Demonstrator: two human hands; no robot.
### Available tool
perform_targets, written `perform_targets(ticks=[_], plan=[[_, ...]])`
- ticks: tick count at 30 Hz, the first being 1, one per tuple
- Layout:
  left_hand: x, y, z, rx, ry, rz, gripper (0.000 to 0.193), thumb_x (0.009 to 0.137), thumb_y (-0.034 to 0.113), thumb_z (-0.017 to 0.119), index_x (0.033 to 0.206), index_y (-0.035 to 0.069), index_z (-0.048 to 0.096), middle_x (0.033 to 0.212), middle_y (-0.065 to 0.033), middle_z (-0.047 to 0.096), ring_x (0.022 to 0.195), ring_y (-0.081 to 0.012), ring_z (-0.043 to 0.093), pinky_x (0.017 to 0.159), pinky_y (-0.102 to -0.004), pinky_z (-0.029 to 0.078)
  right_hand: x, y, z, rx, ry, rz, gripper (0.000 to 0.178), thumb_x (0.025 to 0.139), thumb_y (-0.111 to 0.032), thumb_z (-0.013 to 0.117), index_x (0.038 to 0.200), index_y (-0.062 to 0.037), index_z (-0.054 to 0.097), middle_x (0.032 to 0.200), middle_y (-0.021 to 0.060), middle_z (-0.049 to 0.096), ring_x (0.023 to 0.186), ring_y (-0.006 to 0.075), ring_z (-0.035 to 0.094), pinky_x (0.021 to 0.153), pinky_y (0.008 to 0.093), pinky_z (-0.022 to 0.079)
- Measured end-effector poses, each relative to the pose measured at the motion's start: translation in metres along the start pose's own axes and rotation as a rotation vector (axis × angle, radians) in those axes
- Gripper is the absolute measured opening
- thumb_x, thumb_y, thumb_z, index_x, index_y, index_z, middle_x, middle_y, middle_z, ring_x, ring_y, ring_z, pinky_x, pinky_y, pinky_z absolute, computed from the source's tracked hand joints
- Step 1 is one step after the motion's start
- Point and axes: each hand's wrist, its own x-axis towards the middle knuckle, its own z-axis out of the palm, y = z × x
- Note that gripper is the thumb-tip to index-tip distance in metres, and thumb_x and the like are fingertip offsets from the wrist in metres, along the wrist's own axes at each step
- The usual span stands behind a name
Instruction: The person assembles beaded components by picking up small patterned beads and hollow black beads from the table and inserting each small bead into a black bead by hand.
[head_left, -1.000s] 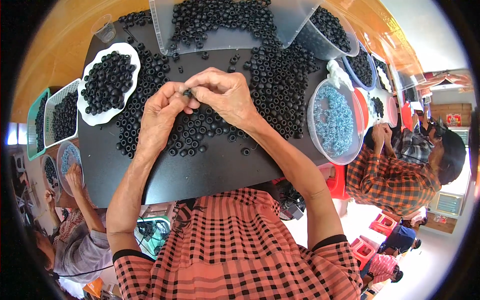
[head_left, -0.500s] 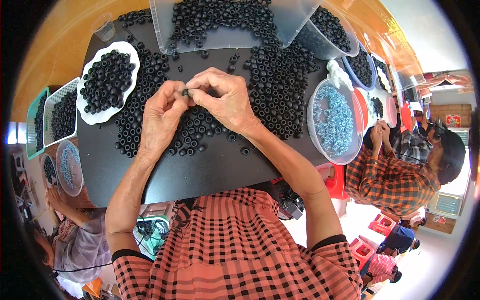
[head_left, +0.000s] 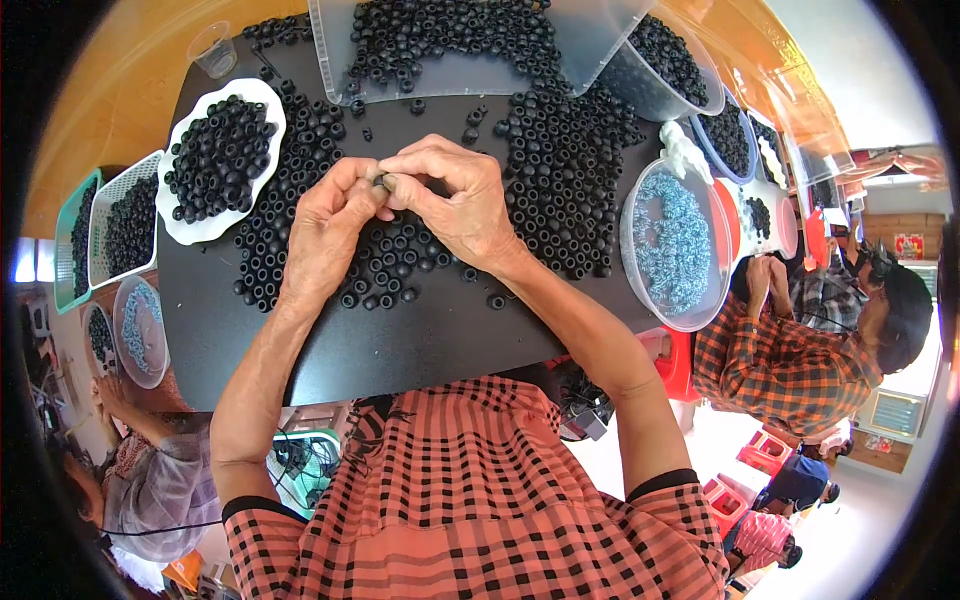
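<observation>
Dark table (head_left: 430, 352): its left edge lies beyond your left forearm (head_left: 268, 385); open surface shows between the loose black beads (head_left: 560, 190) and the near edge. Your left hand (head_left: 325, 225) and right hand (head_left: 458, 200) meet above the beads, fingertips of both clamped on a small dark piece (head_left: 379, 182).

Containers, left to right: white basket (head_left: 122, 278), black beads; scalloped white plate (head_left: 185, 233), heaped black beads; clear bin (head_left: 460, 82), black beads; round tub (head_left: 717, 255), blue pieces (head_left: 672, 245).

Versus one second ago: far left, a co-worker's hand (head_left: 107, 390) has left the small tub (head_left: 155, 367); your pinch is maintained.
</observation>
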Motion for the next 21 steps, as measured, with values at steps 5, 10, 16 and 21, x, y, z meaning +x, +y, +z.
perform_targets(ticks=[5, 10, 16, 21], plan=[[-0.001, -0.002, 0.001, 0.084, 0.01, 0.021, 0.012, 0.095, 0.007, 0.051, 0.102, 0.001, 0.058, 0.088, -0.0007, 0.061, 0.08, -0.0077, 0.056, 0.076, -0.0228, 0.048, 0.0, 0.007, 0.0, 0.076, -0.009, -0.028, 0.012, 0.084, 0.002, 0.063, 0.095, 0.0031, 0.068, 0.093, 0.0098, 0.063, 0.073, 0.0105, 0.061, 0.065, 0.0217, 0.052], [0.001, 0.006, -0.001, -0.243, -0.055, -0.13, 0.012, 0.095, 0.007, 0.051, 0.102, 0.0, 0.057, 0.088, -0.0011, 0.06, 0.08, -0.0076, 0.056, 0.076, -0.0225, 0.047, -0.001, -0.001, -0.002, 0.065, -0.012, -0.037, 0.013, 0.084, 0.002, 0.063, 0.096, 0.0034, 0.068, 0.094, 0.0103, 0.062, 0.073, 0.0111, 0.062, 0.066, 0.022, 0.053], [-0.001, 0.003, -0.002, -0.055, -0.008, -0.02, 0.014, 0.095, 0.008, 0.051, 0.103, -0.001, 0.058, 0.089, -0.0026, 0.062, 0.079, -0.0097, 0.057, 0.077, -0.0224, 0.047, -0.003, 0.007, 0.001, 0.096, 0.001, -0.048, 0.016, 0.084, 0.002, 0.063, 0.099, 0.0028, 0.067, 0.095, 0.0104, 0.062, 0.075, 0.0119, 0.062, 0.066, 0.0229, 0.053], [0.002, 0.011, -0.003, -0.31, -0.033, -0.126, 0.014, 0.093, 0.007, 0.05, 0.102, -0.001, 0.058, 0.092, -0.0046, 0.062, 0.083, -0.0121, 0.059, 0.08, -0.0259, 0.048, 0.003, -0.007, -0.002, -0.18, -0.029, -0.168, 0.026, 0.076, 0.001, 0.07, 0.101, 0.001, 0.066, 0.097, 0.0104, 0.063, 0.079, 0.0152, 0.063, 0.068, 0.0272, 0.053]])
